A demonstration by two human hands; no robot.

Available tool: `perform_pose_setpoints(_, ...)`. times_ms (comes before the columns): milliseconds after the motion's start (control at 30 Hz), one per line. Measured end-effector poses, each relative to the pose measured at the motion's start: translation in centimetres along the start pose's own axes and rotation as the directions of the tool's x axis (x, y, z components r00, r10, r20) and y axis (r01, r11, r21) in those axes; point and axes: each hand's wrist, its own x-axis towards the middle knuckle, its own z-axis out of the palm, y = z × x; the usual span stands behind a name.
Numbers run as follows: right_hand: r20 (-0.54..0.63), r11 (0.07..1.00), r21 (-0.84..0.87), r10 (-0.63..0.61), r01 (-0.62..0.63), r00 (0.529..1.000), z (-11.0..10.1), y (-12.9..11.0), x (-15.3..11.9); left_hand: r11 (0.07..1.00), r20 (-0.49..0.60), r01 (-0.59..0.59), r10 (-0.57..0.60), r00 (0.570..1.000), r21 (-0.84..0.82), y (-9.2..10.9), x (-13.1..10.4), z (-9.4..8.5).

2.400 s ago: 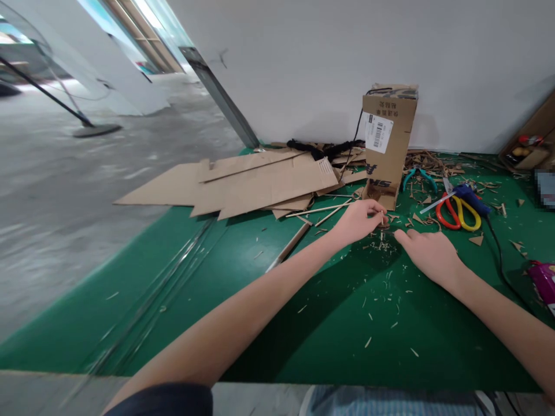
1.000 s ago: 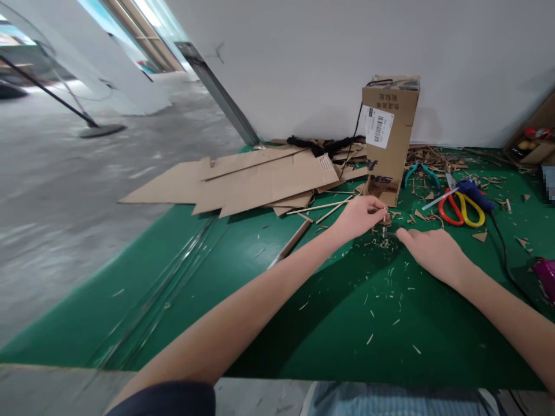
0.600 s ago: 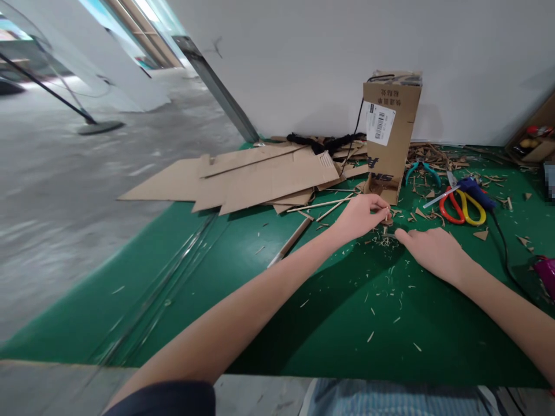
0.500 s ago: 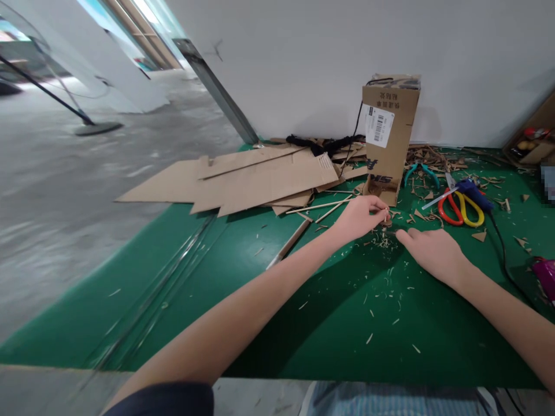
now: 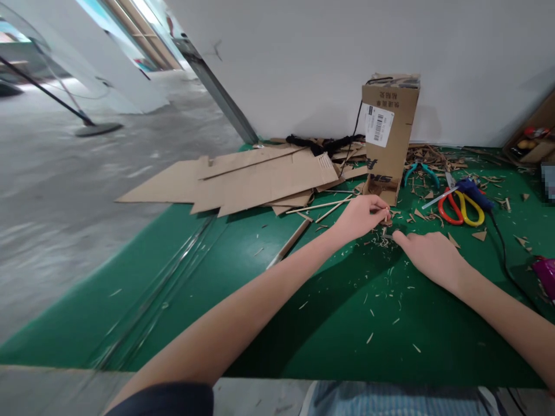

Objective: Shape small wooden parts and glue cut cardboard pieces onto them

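Observation:
My left hand (image 5: 362, 216) is closed in a pinch on a short, pale wooden stick (image 5: 384, 230) pointing down towards the table. Close by on the right, my right hand (image 5: 427, 251) is wrapped round a knife, most of it hidden by the fingers. Its thin grey blade (image 5: 388, 236) shows past my thumb, beside the stick's lower end. Curly wood shavings (image 5: 381, 245) lie on the green table (image 5: 347, 341) under both hands. Just behind them a tall cardboard box (image 5: 392, 136) stands upright, with a white label on its front.
Flat cardboard sheets (image 5: 264, 179) are stacked at the back left, with thin wooden sticks (image 5: 318, 205) by them. On the right lie red and yellow-handled scissors (image 5: 463, 211), a blue glue gun (image 5: 477, 193) with a cord, and teal pliers (image 5: 420, 170) among cardboard scraps.
My right hand has shifted slightly down, and more of the blade and the stick's end now show. My left hand stays in place.

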Motion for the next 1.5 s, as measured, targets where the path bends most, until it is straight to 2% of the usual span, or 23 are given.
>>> perform_pose_setpoints(267,-0.140,0.994,0.024,0.105,-0.103,0.985,1.4,0.6,0.5,1.000,-0.005,-0.004,0.004,1.000,-0.014,-0.6,0.2,0.0)
perform_pose_setpoints(800,-0.232,0.976,0.034,0.218,-0.216,0.948,1.6,-0.3,0.7,1.000,-0.011,0.009,-0.009,1.000,-0.012,-0.5,0.1,0.0)
perform_pose_setpoints(933,-0.207,0.979,0.034,0.205,-0.203,0.957,1.6,-0.3,0.8,1.000,-0.015,0.008,-0.009,1.000,-0.007,-0.2,0.0,0.0)
perform_pose_setpoints(1233,-0.028,0.994,0.041,0.100,-0.099,0.995,0.5,-0.5,0.7,1.000,-0.025,0.003,-0.002,1.000,0.018,-0.3,0.0,0.0)
perform_pose_setpoints(1367,-0.035,0.996,0.027,0.088,-0.087,0.996,0.2,-1.0,0.2,0.999,-0.034,0.001,0.001,0.999,0.043,-0.4,0.0,0.1)
perform_pose_setpoints(1500,-0.091,0.994,0.020,0.110,-0.109,0.990,0.5,-0.6,0.1,0.998,-0.045,-0.004,0.007,0.999,0.060,-0.6,0.0,0.0)
